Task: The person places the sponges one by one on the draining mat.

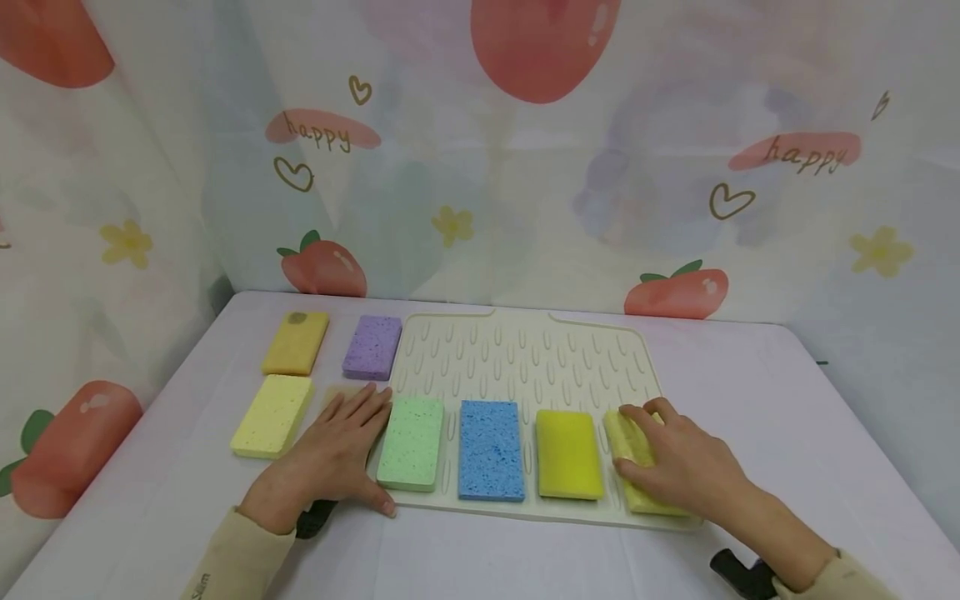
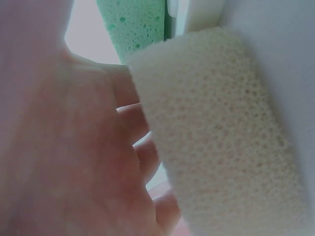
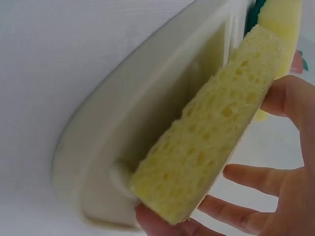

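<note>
My left hand (image 1: 330, 450) lies with fingers stretched over a beige sponge (image 2: 216, 137), mostly hidden under it in the head view. Its fingertips reach the side of a light green sponge (image 1: 411, 442), and the thumb is spread out toward the near edge. At the right end of a cream ridged mat (image 1: 525, 358), my right hand (image 1: 686, 458) grips a pale yellow porous sponge (image 3: 211, 132) between thumb and fingers. That sponge lies on the mat. Between the hands, a blue sponge (image 1: 491, 450) and a bright yellow sponge (image 1: 569, 454) lie in the same row.
Left of the mat lie a purple sponge (image 1: 372, 346), a tan-yellow sponge (image 1: 297, 342) with a dark spot, and a light yellow sponge (image 1: 273, 415). A white cloth covers the table (image 1: 750, 392). A printed curtain (image 1: 495, 167) stands behind and at the left.
</note>
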Motion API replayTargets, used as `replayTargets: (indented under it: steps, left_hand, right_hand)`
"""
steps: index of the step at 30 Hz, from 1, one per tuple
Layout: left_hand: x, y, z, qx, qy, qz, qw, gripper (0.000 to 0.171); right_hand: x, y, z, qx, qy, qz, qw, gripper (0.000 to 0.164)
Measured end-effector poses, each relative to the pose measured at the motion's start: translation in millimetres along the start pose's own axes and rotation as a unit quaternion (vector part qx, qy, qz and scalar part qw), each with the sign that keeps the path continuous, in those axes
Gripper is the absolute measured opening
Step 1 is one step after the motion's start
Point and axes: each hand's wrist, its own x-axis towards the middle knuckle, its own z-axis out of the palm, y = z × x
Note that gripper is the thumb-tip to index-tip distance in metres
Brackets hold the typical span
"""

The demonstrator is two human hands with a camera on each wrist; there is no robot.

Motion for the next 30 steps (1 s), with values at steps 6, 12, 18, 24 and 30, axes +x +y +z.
replayTargets:
  steps: [6,12,18,24,30]
  left_hand:
    - [0.8,-1.0,0.2,-0.002,-0.005,0.001,1.0,0.137]
    - [1.2,-2.1,1.3,0.002,-0.002,0.002,1.0,0.137]
    - [0.6,-0.9,1.3,0.003,0.001,0.008,1.0,0.137]
    - [0.2,-0.8,1.1,0.004,-0.004,0.002,1.0,0.137]
    - [1.3,-1.1,1.8,0.006,-0.002,0.004,1.0,0.136]
  right_hand:
    - [-1,-5,4,-0.016,0.005,0.002,1.0,0.071]
    - [0,-3,0,0.0,-0.02,0.01,1.0,0.081]
    - [3,3,-15,0.013,-0.086,0.024,0.996,0.084]
    - [4,15,-23,0.066,-0.081,0.012,0.994,0.083]
    - [8,37,-17,0.142,-0.068,-0.033,0.987,0.078]
